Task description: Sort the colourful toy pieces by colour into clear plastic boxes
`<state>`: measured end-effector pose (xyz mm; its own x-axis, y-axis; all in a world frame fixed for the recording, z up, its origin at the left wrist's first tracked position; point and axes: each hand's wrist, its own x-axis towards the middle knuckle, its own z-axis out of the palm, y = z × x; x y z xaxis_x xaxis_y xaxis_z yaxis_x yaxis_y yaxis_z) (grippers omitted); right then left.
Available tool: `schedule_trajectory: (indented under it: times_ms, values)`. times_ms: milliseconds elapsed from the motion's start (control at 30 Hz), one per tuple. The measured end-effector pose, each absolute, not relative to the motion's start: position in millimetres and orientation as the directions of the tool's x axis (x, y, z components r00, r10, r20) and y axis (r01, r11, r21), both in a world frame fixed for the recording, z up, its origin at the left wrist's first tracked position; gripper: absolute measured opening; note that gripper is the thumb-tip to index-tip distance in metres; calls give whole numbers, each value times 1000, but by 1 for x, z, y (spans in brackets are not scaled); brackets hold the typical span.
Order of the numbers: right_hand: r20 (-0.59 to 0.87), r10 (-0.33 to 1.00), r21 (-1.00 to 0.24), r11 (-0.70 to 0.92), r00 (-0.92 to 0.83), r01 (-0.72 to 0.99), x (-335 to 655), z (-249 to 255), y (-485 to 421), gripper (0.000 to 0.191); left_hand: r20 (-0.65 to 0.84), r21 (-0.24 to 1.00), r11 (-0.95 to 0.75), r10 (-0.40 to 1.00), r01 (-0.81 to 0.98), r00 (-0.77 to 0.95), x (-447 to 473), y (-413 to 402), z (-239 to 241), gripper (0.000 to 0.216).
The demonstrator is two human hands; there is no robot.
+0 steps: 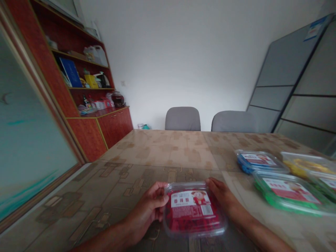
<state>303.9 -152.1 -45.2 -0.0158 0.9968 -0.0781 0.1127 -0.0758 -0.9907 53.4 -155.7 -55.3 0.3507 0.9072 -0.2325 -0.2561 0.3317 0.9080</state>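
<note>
Between my two hands is a clear plastic container (194, 224) full of red pieces, its lid bearing a red and white printed label. My left hand (151, 206) grips its left edge, thumb at the rim and fingers curled around the side. On the far right corner, my right hand (220, 194) is closed with its thumb near the lid's rim; most of its fingers are hidden behind the container. The container is held at the near edge of view, over the patterned tabletop (126, 196). Whether its bottom touches the table I cannot tell.
To the right stand similar containers with blue (259, 161), green (291, 192) and yellow (301, 166) contents, another partly cut off. Two grey chairs (183, 119) are behind the table. A red wooden cabinet (115, 126) stands left, a grey wardrobe (278, 77) right.
</note>
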Motion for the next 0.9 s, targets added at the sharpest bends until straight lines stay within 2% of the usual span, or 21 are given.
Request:
schedule_trajectory:
  times_ms: [167,233,433,667,900]
  values:
    - [-167,986,-974,-169,-28,-150,296,-49,-155,45,-246,890,355,902,-286,354,52,-152,-63,43]
    - [-184,983,-963,-184,-15,-197,295,-53,-154,46,-255,889,363,899,-279,357,51,-150,-64,44]
    - [-164,987,-967,-162,-6,-197,297,-61,-148,47,-255,927,329,905,-181,339,54,-149,-62,36]
    - [-166,986,-964,-164,-10,-211,296,-56,-152,45,-211,968,238,942,-77,261,61,-150,-52,37]
    - [-207,978,-949,-204,-15,-242,295,-51,-150,44,-214,955,256,943,-148,254,65,-151,-54,32]
